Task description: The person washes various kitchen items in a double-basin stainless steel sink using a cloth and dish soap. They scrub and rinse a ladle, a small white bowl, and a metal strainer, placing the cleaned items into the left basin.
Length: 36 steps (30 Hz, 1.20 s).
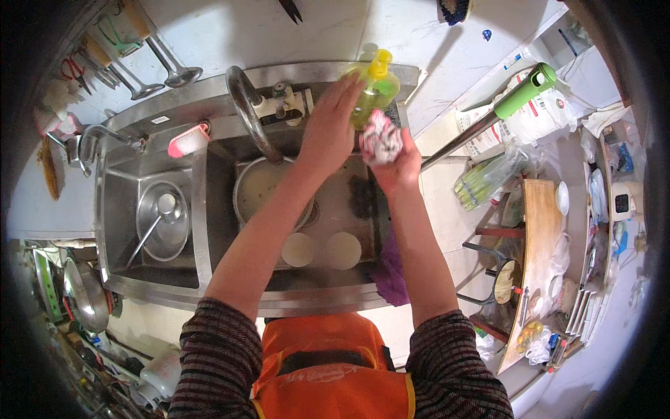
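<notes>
My left hand (332, 123) reaches over the back of the sink, its fingers stretched out beside a clear bottle (378, 94) of yellow-green liquid with a yellow cap. The fingers overlap the bottle's left edge; I cannot tell whether they touch it. In my right hand (402, 166) is a crumpled pink-and-white cloth (382, 139), held in front of the bottle. Below my arms is the right basin (340, 194) of the steel sink. A round pan (256, 183) of cloudy liquid stands there under the faucet (246, 110), partly hidden by my left forearm. Two pale round dishes (344, 251) lie nearer me.
In the left basin a metal bowl (149, 220) holds a ladle (167, 203). A pink-backed brush (188, 140) rests behind the divider. A purple cloth (392, 267) hangs over the right edge. A green-handled pole (523, 91) leans at right, near bagged vegetables (481, 180).
</notes>
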Motion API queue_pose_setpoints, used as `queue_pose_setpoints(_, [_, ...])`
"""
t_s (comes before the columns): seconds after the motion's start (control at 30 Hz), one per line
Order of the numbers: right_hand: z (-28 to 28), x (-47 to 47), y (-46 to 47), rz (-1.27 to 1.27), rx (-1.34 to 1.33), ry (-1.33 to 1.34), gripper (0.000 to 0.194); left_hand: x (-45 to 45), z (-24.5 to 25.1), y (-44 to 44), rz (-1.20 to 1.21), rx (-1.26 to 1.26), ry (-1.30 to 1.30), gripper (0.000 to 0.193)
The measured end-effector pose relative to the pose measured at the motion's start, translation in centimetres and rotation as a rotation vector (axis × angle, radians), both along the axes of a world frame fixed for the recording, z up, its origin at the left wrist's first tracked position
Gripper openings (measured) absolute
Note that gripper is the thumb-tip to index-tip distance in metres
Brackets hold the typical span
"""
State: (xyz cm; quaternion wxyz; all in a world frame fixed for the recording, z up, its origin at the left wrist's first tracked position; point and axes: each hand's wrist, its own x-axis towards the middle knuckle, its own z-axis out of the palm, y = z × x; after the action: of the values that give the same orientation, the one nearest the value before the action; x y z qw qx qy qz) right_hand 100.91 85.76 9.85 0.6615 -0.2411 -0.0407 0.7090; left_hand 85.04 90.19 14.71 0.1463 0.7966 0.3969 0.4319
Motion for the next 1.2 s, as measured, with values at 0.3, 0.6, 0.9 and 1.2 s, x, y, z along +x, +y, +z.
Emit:
queue_pose_setpoints(0.3, [4.8, -1.3, 6.4, -0.148, 0.052, 0.005, 0.046, 3.3, 1.8, 7.4, 0.061, 0.252, 0.342, 0.071])
queue_pose_setpoints(0.6, [5.0, -1.6, 8.3, -0.160, 0.114, -0.016, 0.040, 2.9, 1.9, 7.1, 0.160, 0.310, 0.467, 0.066])
queue_pose_setpoints(0.9, [4.6, -1.0, 7.0, -0.055, 0.180, -0.237, 0.033, 3.0, 2.3, 6.1, 0.152, 0.315, 0.378, 0.059])
queue_pose_setpoints(1.2, [-4.8, -0.5, -4.9, 0.140, -0.015, -0.244, 0.029, -4.9, -7.8, -9.1, -0.064, -0.424, -0.039, 0.032])
